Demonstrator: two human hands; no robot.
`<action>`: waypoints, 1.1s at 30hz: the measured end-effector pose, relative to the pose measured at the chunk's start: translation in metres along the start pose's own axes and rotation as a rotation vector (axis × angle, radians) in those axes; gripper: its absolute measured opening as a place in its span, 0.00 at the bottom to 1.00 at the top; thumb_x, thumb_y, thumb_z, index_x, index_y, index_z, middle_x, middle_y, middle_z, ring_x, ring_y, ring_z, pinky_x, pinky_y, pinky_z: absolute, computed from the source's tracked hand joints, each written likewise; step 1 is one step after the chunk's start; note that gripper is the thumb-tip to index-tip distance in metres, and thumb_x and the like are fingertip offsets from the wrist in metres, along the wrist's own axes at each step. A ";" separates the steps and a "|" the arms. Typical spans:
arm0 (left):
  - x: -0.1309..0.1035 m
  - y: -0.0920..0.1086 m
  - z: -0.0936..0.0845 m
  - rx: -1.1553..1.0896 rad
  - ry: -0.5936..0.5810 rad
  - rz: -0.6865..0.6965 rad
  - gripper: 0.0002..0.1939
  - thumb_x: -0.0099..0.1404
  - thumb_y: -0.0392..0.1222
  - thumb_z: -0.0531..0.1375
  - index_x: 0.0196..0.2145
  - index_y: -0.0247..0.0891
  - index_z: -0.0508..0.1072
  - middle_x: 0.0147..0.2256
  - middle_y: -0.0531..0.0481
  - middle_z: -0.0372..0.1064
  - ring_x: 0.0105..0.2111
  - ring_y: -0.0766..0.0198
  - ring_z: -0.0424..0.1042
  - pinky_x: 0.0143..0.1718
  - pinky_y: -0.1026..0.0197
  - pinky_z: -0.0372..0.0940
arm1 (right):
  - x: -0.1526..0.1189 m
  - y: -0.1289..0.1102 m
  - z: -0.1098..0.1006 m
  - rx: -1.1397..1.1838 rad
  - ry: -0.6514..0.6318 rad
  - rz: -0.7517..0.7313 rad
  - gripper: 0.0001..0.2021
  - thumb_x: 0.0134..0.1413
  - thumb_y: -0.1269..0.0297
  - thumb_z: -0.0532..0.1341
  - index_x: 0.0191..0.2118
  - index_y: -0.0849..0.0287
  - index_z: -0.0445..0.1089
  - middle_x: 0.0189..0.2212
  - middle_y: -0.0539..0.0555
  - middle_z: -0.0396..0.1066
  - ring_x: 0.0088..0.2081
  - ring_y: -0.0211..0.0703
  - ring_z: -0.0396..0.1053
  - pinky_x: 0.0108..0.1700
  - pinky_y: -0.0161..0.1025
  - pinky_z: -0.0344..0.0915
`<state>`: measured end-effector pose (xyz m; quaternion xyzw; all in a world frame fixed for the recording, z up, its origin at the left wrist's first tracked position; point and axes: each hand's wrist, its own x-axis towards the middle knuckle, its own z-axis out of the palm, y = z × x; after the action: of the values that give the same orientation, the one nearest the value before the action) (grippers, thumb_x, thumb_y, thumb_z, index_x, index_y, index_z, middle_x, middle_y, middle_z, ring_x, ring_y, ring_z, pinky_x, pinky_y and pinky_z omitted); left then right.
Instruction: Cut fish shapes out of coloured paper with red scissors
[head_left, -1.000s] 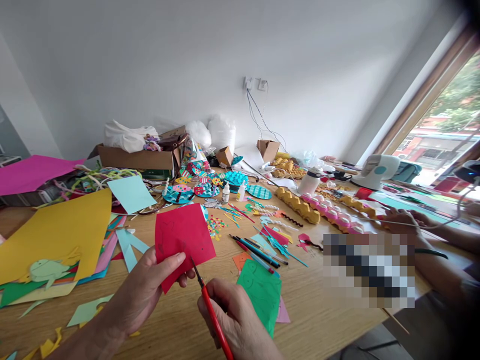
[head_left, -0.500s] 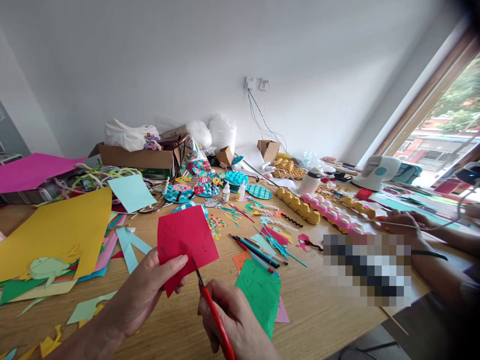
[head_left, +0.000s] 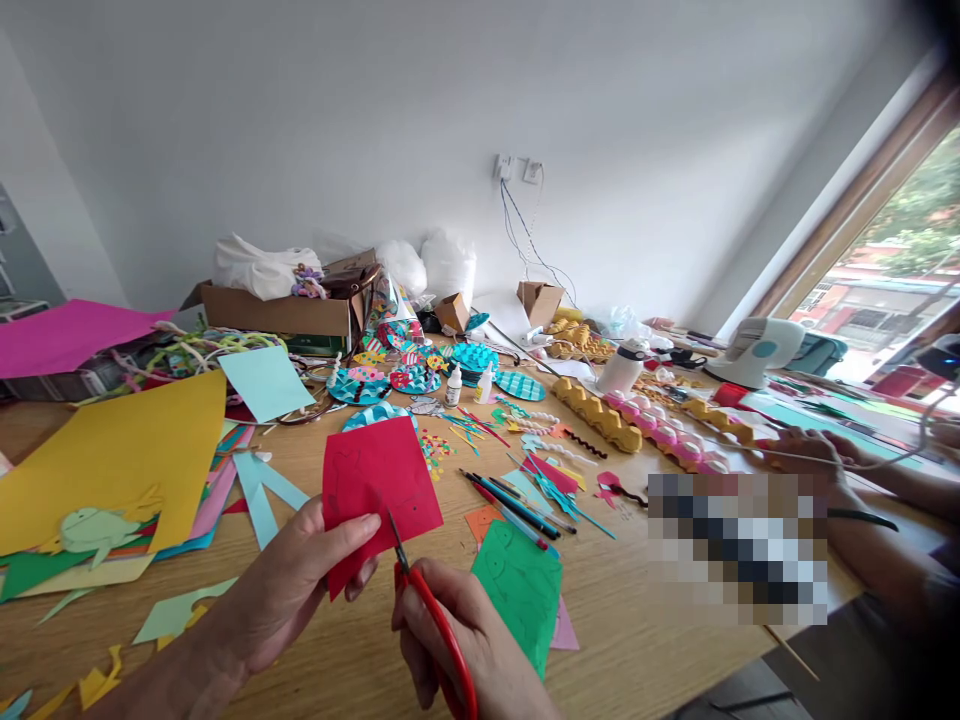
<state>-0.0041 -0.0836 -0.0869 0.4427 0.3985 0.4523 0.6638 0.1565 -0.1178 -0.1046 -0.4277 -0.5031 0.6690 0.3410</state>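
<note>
Pinched between the thumb and fingers of my left hand point(head_left: 315, 560) is a piece of red paper point(head_left: 386, 465) with faint pencil lines on it. My right hand point(head_left: 457, 625) grips red-handled scissors point(head_left: 442, 640), their blades at the paper's lower edge, just right of my left thumb. A green sheet point(head_left: 521, 590) with fish outlines drawn on it lies to the right of the scissors. Several pens point(head_left: 517, 508) rest on the table behind it.
At the left are a yellow sheet point(head_left: 112, 450), a pale green fish cutout point(head_left: 97, 532) and paper scraps point(head_left: 97, 685). Glue bottles point(head_left: 454, 385) and egg-carton strips point(head_left: 596, 415) stand farther back. Another person's hands point(head_left: 814, 455) are at the right.
The red paper has shifted slightly right and down in view, along with my left hand. The scissors' handles look a little wider apart, and the blades remain at the paper.
</note>
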 end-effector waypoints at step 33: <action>-0.003 -0.007 0.006 0.026 -0.031 -0.055 0.15 0.56 0.49 0.66 0.22 0.39 0.68 0.15 0.57 0.65 0.18 0.69 0.58 0.21 0.65 0.55 | 0.000 0.016 0.003 -0.061 0.133 -0.038 0.29 0.47 0.31 0.56 0.24 0.57 0.58 0.11 0.41 0.53 0.12 0.28 0.50 0.13 0.25 0.49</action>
<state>0.0029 -0.0889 -0.0915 0.4471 0.4061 0.4220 0.6761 0.1535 -0.1236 -0.1200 -0.4720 -0.5074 0.6169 0.3730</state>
